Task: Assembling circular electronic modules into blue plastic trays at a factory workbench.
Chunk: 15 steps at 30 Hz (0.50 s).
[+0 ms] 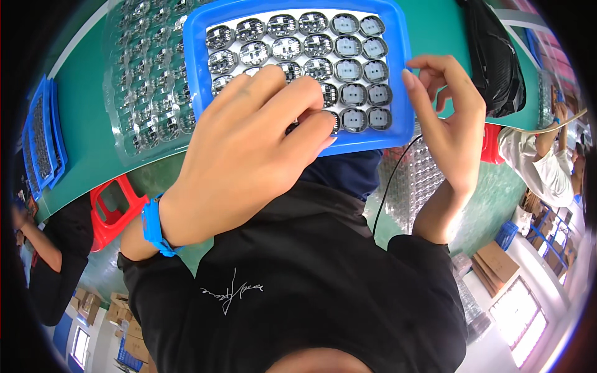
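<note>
A black short-sleeved shirt (323, 267) with looping white script (233, 290) accompanies a bright blue wristband (151, 225).

Below the blue tray (398, 37), white script (232, 291) runs across the chest of a black shirt (323, 267). Its thin, looping strokes look handwritten, with long tails crossing near the middle; the stylised letters are hard to make out. Any other markings around the tray are too small or blurred to read.

Glossy plastic tray (198, 68) around shiny metallic parts (318, 45)
</note>
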Tool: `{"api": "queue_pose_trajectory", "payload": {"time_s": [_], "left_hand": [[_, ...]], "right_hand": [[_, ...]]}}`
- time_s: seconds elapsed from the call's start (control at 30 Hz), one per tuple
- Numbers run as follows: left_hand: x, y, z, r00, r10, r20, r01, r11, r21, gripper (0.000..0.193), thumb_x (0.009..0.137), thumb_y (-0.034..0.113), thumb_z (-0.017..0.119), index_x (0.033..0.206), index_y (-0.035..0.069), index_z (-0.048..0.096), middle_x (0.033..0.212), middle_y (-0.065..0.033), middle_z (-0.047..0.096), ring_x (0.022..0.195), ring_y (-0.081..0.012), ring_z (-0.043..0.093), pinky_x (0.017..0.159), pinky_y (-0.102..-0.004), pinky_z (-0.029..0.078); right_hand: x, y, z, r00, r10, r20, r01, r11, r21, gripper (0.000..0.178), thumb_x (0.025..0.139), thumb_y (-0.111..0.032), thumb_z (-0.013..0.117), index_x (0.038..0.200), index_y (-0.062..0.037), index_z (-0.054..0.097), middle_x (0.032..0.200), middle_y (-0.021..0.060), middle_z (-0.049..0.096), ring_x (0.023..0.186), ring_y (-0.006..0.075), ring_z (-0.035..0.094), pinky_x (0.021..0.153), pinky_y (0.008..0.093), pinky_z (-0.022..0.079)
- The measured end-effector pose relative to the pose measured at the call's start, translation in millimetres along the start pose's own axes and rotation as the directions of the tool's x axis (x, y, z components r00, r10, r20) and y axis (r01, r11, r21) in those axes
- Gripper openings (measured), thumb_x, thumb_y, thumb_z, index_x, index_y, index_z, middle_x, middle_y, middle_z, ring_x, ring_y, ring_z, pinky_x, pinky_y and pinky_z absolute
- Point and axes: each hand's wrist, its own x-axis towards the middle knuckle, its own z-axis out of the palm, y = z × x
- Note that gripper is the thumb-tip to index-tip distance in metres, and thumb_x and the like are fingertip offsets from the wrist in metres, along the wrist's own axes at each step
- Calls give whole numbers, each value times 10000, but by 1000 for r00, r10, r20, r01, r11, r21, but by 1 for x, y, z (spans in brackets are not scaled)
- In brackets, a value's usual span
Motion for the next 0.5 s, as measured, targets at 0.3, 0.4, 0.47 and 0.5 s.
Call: {"api": "queue_pose_trajectory", "payload": {"time_s": [0.3,0.4,0.47,0.5], "left_hand": [[7,2,8,996,63,58,-67,995,73,218,732,43,842,913,51,721,927,-29,607,784,-245,540,673,-366,449],[9,3,6,996,60,70,-67,993,101,215,727,39,843,906,54,726,920,-25,609,783,-244,539,674,-368,456],[11,3,6,996,59,73,-67,992,104,216,724,39,845,905,54,728,918,-24,610,781,-243,539,674,-370,459],[12,3,5,995,57,81,-66,991,114,226,722,43,847,914,52,729,921,-24,609,785,-245,538,676,-370,460]], "right_hand": [[-8,-6,13,974,223,-44,-212,960,181,454,963,-31,718,1405,-61,622,800,-32,561,676,18,535,559,187,395],[-11,4,19,975,220,-26,-206,943,260,463,974,-20,702,1427,-56,612,752,-36,517,620,10,484,519,186,362],[-12,1,21,969,246,3,-236,929,285,463,972,-13,698,1426,-49,616,718,-46,472,598,12,432,513,195,342],[-13,1,21,968,252,-2,-241,928,285,463,972,-13,698,1426,-49,616,718,-46,472,598,12,432,513,195,342]]}}
